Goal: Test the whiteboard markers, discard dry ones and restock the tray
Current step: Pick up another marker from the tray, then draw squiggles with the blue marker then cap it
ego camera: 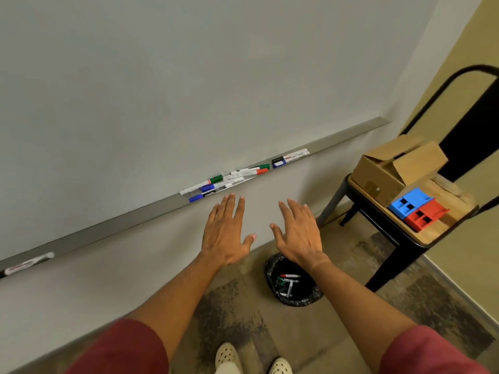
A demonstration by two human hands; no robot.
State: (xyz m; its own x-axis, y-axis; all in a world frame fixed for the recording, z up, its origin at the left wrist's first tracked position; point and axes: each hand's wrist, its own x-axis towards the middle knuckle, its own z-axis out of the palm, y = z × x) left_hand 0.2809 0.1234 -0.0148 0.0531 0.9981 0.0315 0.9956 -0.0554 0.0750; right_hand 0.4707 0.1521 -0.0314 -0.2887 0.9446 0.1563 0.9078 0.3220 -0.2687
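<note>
I see both hands held out flat and empty, fingers spread: my left hand (225, 233) and right hand (298, 233) hover just below the long grey metal tray (151, 209) under the whiteboard (189, 90). A cluster of capped whiteboard markers (229, 179) lies in the tray. More discarded markers (287, 283) sit inside the black-lined round bin (310, 296) on the floor.
</note>
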